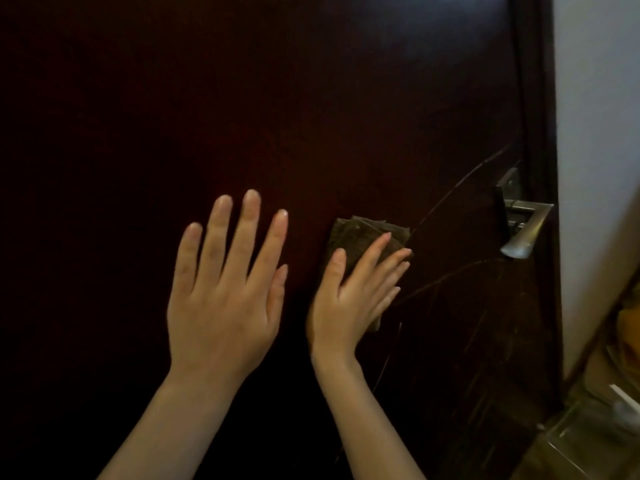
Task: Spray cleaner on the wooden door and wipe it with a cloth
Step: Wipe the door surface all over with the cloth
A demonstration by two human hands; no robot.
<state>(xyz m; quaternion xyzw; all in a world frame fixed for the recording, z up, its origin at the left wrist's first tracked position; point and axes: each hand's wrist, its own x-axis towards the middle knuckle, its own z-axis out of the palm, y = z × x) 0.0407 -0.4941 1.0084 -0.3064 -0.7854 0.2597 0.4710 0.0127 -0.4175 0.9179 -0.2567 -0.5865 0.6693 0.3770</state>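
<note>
As right hand [349, 303] presses cloth [356, 233] on door [277, 98], left hand [221, 296] flat beside

Metal lever handle [523, 233], rt side, lever angled down-left. Dark door frame [543, 98] just beside it; pale wall [595, 98] further rt. Lower rt corner: clear plastic container [588, 431], yellowish clutter [628, 327] above, too blurred to ID.

No legible text anywhere.
</note>
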